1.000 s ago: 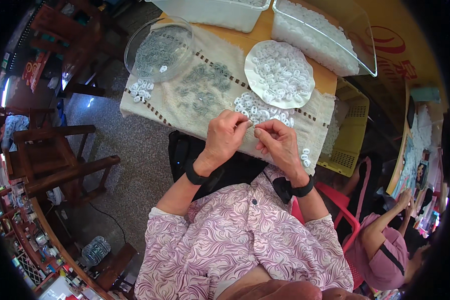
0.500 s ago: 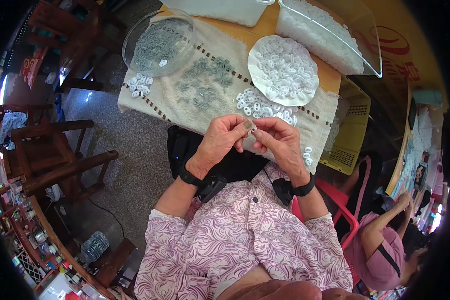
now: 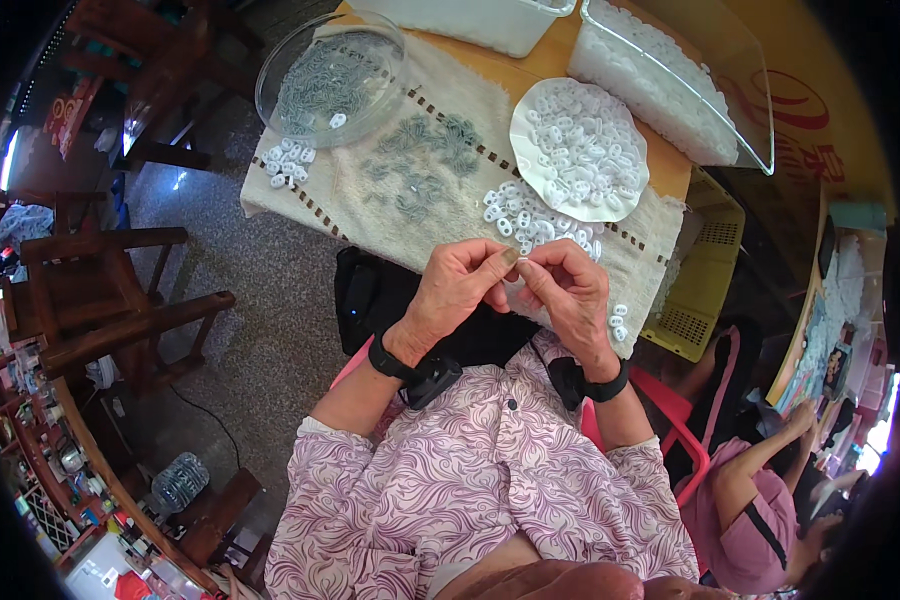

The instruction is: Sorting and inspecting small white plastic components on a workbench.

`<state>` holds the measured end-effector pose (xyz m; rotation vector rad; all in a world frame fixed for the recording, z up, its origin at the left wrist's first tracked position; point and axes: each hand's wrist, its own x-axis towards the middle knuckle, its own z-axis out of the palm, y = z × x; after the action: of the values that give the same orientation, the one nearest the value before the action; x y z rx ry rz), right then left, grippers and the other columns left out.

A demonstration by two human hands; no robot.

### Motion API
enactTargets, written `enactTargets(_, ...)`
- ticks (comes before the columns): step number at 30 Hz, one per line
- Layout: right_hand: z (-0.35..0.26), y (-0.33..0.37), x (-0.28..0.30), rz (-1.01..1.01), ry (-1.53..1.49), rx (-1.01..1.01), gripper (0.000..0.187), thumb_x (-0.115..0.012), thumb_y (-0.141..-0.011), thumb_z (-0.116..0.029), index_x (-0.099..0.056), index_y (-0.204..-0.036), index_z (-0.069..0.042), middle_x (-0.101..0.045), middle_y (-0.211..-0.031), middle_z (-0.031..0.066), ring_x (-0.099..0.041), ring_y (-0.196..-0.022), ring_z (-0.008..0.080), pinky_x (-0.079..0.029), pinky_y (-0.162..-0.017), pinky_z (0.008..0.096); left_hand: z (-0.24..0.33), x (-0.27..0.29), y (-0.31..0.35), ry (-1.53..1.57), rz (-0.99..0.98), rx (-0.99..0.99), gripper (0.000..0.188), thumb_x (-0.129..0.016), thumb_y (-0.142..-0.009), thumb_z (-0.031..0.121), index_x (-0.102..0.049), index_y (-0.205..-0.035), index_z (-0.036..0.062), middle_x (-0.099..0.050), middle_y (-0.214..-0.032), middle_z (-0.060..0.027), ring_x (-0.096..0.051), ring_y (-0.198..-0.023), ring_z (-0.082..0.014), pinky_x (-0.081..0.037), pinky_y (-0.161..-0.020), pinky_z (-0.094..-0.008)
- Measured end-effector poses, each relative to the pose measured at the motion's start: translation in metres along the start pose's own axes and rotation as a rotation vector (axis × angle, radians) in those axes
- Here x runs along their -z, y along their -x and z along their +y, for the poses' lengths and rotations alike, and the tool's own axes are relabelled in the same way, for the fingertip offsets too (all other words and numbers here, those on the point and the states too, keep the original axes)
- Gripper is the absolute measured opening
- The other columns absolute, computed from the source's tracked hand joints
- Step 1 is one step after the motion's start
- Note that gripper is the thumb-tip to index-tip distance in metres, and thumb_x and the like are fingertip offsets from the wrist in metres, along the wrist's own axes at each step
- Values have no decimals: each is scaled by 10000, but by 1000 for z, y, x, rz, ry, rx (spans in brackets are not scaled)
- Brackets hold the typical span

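Above the near edge of the cloth, my left hand (image 3: 458, 290) and my right hand (image 3: 575, 298) meet, fingertips pinched together. Between them is a small white plastic piece (image 3: 523, 261), mostly covered by the fingers. Just beyond lie loose white two-holed oval pieces (image 3: 518, 212), beside a scallop-edged white plate (image 3: 631, 207) heaped with more. Several matching pieces (image 3: 619, 322) rest near my right wrist. Small grey-green pieces (image 3: 425, 155), too fine to make out, are spread mid-cloth. A round clear dish (image 3: 262, 100) at the far left holds many more of them.
Another cluster of white pieces (image 3: 288, 163) sits at the cloth's left corner. A clear bin (image 3: 768, 130) full of white pieces and a white tub (image 3: 490, 30) stand at the back. A yellow crate (image 3: 692, 310) is to the right; a co-worker in pink (image 3: 755, 520) sits beyond.
The view has shifted slightly, moving the table scene a little right and down. My hands keep their pinch; the white piece's hole, visible before, no longer shows.
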<state>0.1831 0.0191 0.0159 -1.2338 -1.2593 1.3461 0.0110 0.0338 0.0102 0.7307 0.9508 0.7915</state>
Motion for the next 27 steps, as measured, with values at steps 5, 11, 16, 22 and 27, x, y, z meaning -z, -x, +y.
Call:
enactTargets(5, -1, 1, -6, 43, -79, -159, 108, -646, -888, -49, -624, -968, 20, -656, -766, 46, -605, -605, 55, -483, -496, 176, -1, 5, -2, 28, -13, 28, 188, -584, -945, 151, -639, -955, -29, -616, -733, -28, -572, -563, -67, -537, -527, -225)
enactTargets(11, 1, 1, -5, 7, -131, -179, 140, -622, -905, -53, -626, -1016, 32, -658, -773, 47, -608, -608, 61, -480, -502, 176, -3, 5, -4, 31, -13, 76, 189, -578, -948, 149, -620, -948, -36, -607, -727, -26, -567, -559, -61, -527, -510, -222)
enactTargets(16, -5, -1, -3, -20, -170, -261, 157, -621, -909, -70, -626, -1024, 36, -658, -753, 53, -609, -603, 67, -474, -502, 178, 0, 2, -2, -56, 32, 12, 193, -578, -950, 154, -617, -919, -32, -599, -740, -6, -552, -548, -50, -488, -487, -197)
enactTargets(22, -2, -3, -2, -22, -162, -355, 161, -618, -901, -47, -623, -1033, 46, -655, -778, 59, -627, -622, 96, -468, -504, 196, 8, 32, -14, -946, 472, -582, 87, -664, -819, 42, -641, -900, 21, -586, -752, -97, -588, -630, -201, -456, -558, -310)
enactTargets(27, 2, -5, -1, -22, -171, -385, 163, -618, -900, -46, -620, -1037, 43, -656, -793, 58, -632, -626, 94, -469, -496, 191, 18, 48, -26, -1233, 591, -749, 104, -641, -791, -7, -633, -884, 37, -529, -826, -113, -592, -692, -303, -488, -601, -388)
